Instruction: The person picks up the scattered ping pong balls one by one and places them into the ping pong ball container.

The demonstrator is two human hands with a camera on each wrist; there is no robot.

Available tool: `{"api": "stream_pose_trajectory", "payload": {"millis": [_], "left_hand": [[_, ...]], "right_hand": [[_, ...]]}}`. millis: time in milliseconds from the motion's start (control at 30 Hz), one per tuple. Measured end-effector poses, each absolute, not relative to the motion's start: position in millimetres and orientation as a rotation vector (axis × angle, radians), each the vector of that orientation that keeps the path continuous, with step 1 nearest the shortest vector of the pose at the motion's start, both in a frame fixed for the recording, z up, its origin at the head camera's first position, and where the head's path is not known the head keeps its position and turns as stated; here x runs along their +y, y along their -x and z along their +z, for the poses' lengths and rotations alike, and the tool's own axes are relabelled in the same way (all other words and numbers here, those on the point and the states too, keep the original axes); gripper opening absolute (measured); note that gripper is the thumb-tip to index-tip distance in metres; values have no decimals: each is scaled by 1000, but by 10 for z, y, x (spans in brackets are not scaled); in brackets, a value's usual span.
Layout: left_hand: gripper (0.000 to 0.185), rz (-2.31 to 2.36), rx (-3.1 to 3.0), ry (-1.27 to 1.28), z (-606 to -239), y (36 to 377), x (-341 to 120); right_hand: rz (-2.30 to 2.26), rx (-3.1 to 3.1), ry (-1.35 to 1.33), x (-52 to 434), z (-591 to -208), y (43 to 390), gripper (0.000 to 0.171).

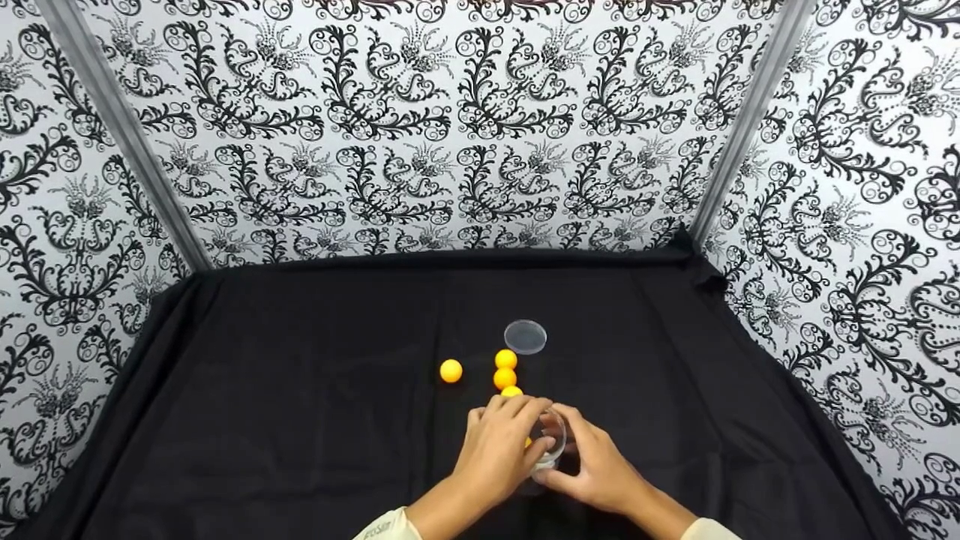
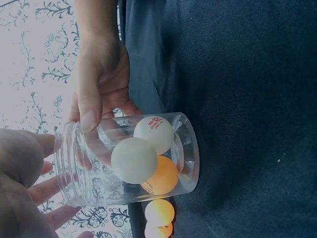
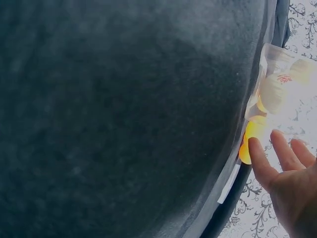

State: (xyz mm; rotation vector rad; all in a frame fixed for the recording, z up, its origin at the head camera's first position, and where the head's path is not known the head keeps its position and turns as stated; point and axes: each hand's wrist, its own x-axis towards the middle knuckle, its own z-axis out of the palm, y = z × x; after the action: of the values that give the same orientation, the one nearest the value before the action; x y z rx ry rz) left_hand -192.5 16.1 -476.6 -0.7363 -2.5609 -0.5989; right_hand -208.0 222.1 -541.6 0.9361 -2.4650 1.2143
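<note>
A clear jar [image 2: 106, 198] stands upright on the black cloth. In the left wrist view it holds an orange table tennis ball [image 2: 166, 176] and two white ones, a plain white ball [image 2: 133, 160] and a white ball with red print [image 2: 156, 134]. My right hand [image 1: 596, 461] grips the jar's side, its thumb near the neck. My left hand [image 1: 499, 450] hangs over the mouth; its loosely extended fingers reach around the rim, and no ball shows in it. The right wrist view shows the washed-out jar [image 3: 275, 62] beside my right fingers [image 3: 262, 161].
Beyond my hands, several orange balls [image 1: 505, 379] form a short row on the cloth [image 1: 315, 390]. Another orange ball [image 1: 451, 370] lies apart to the left. Farther back sits a clear round lid [image 1: 526, 337]. Patterned walls [image 1: 480, 127] enclose the table.
</note>
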Motion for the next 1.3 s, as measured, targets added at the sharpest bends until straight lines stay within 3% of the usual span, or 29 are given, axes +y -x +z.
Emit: {"api": "stream_pose_trajectory", "payload": {"millis": [433,667,867,1300], "left_hand": [[48,-663,-2524,717,-4810,1994,127],[33,-793,-2475,526,-4826,2318,-4],[36,-778,-2531,415,-4937,2633,-54],[49,-437,-2774,657,-5333,2891,85]], "right_hand": [[1225,-2398,-966,2097,-5507,2074,93],[1233,-2405,-979,2072,-5504,2085,91],[1286,-2396,-967,2081,-5483,2092,91],[1318,-2411,-942,2096,-5501,2085,91]]}}
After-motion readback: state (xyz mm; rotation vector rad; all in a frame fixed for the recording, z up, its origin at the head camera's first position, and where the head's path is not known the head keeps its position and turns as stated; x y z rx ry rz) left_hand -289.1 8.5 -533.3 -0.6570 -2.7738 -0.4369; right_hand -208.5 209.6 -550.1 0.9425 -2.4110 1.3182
